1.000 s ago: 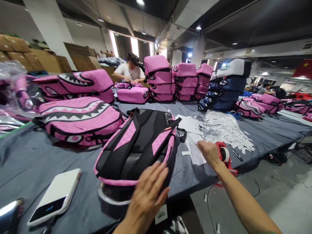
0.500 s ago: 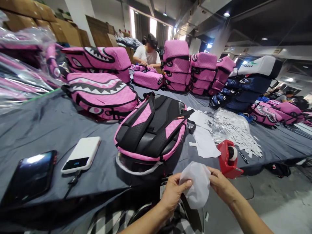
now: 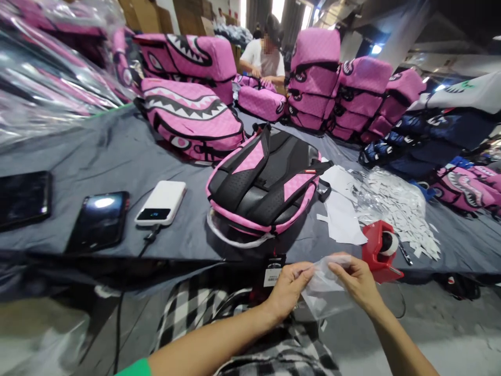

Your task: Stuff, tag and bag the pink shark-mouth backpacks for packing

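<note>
My left hand (image 3: pixel 290 288) and my right hand (image 3: pixel 358 279) pinch a small translucent plastic bag (image 3: pixel 326 300) between them, over the table's front edge. Its upper edge is spread between the fingertips and its lower part hangs down. Just beyond lies a pink and black backpack (image 3: pixel 270 180), straps facing up. From its near side a black hang tag (image 3: pixel 273 270) with a white barcode label dangles close to my left hand. Right beside my right hand stands a red tape dispenser (image 3: pixel 381 250) with a roll in it.
White paper sheets (image 3: pixel 344 219) and a heap of small white slips (image 3: pixel 399 203) lie to the right. On the left are a white power bank (image 3: pixel 161 202) and two phones, one a black phone (image 3: pixel 99 219). Stacked pink backpacks (image 3: pixel 313 78) line the back, where a person (image 3: pixel 266 57) handles another.
The bag, earlier bunched and cloudy white, is now spread thinner and more see-through between my fingers. The view has tilted down and turned left, showing a second phone.
</note>
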A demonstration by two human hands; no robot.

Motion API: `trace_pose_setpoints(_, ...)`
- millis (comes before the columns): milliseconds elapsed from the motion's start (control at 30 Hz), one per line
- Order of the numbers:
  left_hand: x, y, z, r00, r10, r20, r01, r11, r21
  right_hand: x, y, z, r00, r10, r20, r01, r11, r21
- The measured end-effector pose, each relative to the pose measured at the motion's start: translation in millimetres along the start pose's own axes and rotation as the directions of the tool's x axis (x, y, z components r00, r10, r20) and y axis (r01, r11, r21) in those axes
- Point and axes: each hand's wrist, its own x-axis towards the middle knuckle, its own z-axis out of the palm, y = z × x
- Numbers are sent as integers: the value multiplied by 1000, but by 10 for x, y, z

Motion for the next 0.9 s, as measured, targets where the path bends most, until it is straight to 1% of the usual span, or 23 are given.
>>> trace_pose_setpoints(33, -48, -28, -77, 999, 39, -25, -37, 995, 94, 33, 76, -38, 999, -26, 36, 28, 997, -68)
trace_pose_setpoints(67, -109, -56, -173, 992, 103, -71, -86, 974, 211, 65, 160, -86, 997, -51, 62, 60, 987, -147)
trace_pose_setpoints(100, -174, -81, -281, 972, 186, -144, -129, 934, 333, 95, 245, -138, 994, -69, 81, 86, 968, -236)
trace_pose_setpoints(133, -231, -103, -393, 932, 275, -234, -151, 885, 441, 121, 322, -189, 992, -73, 102, 102, 940, -325)
trace_pose_setpoints(167, -270, -120, -495, 878, 351, -327, -143, 842, 519, 142, 382, -230, 990, -58, 132, 106, 910, -401)
trace_pose_setpoints(200, -282, -133, -579, 826, 392, -404, -115, 820, 561, 158, 417, -257, 984, -28, 175, 106, 885, -453)
trace_pose_setpoints(233, -262, -141, -637, 795, 400, -457, -81, 816, 573, 172, 422, -264, 971, 5, 237, 111, 874, -473)
trace_pose_setpoints(267, -209, -147, -666, 788, 380, -485, -47, 822, 568, 188, 398, -251, 946, 28, 323, 128, 882, -453)
trace_pose_setpoints(300, -127, -150, -668, 797, 344, -496, -17, 834, 552, 209, 349, -220, 909, 32, 416, 148, 907, -393)
trace_pose_setpoints(333, -27, -149, -651, 817, 293, -497, 12, 852, 523, 236, 284, -178, 868, 17, 496, 155, 940, -305)
trace_pose_setpoints(367, 81, -144, -625, 835, 237, -496, 40, 874, 485, 269, 214, -132, 838, -4, 546, 139, 969, -206)
trace_pose_setpoints(400, 182, -133, -601, 850, 183, -495, 65, 894, 443, 307, 149, -90, 822, -17, 569, 100, 988, -116)
trace_pose_setpoints(433, 266, -116, -589, 859, 137, -493, 86, 912, 402, 348, 94, -61, 823, -12, 568, 47, 998, -47)
trace_pose_setpoints(467, 322, -93, -594, 870, 99, -483, 98, 925, 366, 392, 55, -49, 837, 10, 547, -11, 1000, -2)
trace_pose_setpoints(533, 345, -32, -661, 898, 64, -435, 92, 940, 328, 485, 21, -68, 865, 68, 498, -99, 994, 37)
trace_pose_setpoints(600, 270, 40, -772, 924, 54, -379, 75, 946, 316, 590, 20, -99, 860, 91, 502, -126, 991, 38)
trace_pose_setpoints(667, 155, 115, -860, 949, 16, -314, 68, 965, 255, 705, 20, -63, 831, 72, 551, -93, 996, 11)
trace_pose_setpoints(733, 52, 166, -870, 965, -40, -258, 80, 986, 146, 828, 9, 83, 797, 33, 603, -24, 999, -23)
trace_pose_setpoints(767, 12, 172, -843, 969, -60, -241, 86, 992, 96, 889, 1, 193, 787, 12, 617, 14, 999, -37)
trace_pose_setpoints(800, -18, 164, -799, 968, -63, -242, 83, 994, 75, 946, -7, 319, 788, -9, 616, 45, 998, -42)
trace_pose_setpoints(833, -37, 141, -744, 964, -42, -263, 71, 992, 101, 997, -14, 451, 803, -31, 595, 63, 997, -33)
trace_pose_setpoints(867, -47, 108, -685, 956, -2, -294, 55, 984, 171, 1039, -20, 578, 828, -50, 559, 66, 998, -10)
trace_pose_setpoints(900, -47, 68, -628, 946, 55, -318, 40, 958, 283, 1069, -26, 694, 854, -62, 516, 57, 998, 27)
